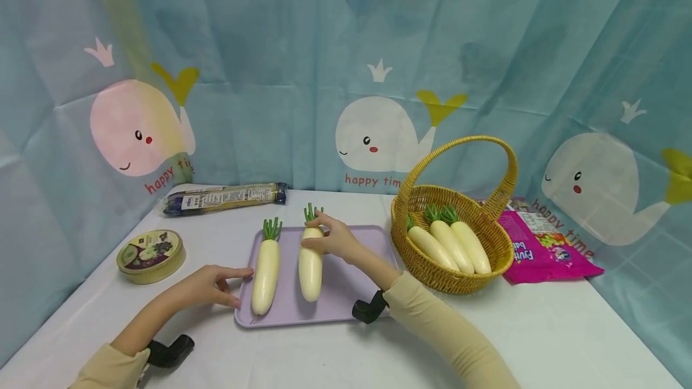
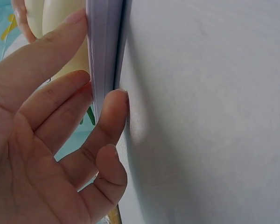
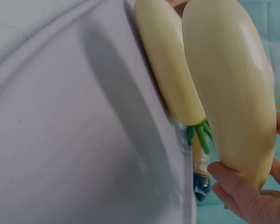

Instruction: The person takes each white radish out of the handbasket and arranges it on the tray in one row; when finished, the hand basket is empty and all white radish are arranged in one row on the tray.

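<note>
My right hand pinches a white radish near its leafy top, and in the right wrist view this radish is held above the tray, which shows a long shadow. Another white radish lies on the left part of the lilac tray, green leaves towards the back. Beside the tray's left edge is my left hand, fingers spread apart. The left wrist view shows fingertips of the left hand touching the tray rim, with two lower fingers bent.
Right of the tray stands a wicker basket with a tall handle, holding several radishes. Pink packets lie beyond it. A round tin is at the left, and a long wrapped packet lies at the back left before the curtain.
</note>
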`<state>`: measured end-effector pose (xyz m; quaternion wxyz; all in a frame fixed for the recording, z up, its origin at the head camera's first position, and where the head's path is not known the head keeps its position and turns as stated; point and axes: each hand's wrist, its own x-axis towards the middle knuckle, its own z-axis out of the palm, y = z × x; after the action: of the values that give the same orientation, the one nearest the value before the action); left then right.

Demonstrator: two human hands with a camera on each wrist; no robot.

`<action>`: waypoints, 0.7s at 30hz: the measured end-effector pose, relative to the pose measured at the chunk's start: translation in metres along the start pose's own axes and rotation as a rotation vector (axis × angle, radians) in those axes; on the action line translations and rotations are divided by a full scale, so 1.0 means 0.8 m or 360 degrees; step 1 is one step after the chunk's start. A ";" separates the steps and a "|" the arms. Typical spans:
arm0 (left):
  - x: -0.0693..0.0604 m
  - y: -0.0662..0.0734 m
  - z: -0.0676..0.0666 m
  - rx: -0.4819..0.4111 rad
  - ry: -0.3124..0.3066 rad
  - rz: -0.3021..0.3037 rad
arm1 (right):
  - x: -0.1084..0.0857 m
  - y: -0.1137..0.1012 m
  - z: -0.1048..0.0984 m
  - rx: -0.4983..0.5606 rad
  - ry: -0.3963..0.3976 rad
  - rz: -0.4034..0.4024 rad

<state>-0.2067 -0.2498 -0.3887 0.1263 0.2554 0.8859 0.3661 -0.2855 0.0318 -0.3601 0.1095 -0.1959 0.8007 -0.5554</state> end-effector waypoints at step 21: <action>0.002 -0.002 -0.001 -0.0025 -0.0037 0.0105 | 0.009 0.014 0.038 -0.0505 0.0006 -0.0090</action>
<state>-0.2090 -0.2500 -0.3895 0.1264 0.2876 0.8726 0.3741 -0.2821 0.0064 -0.3814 0.0601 -0.2321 0.8728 -0.4252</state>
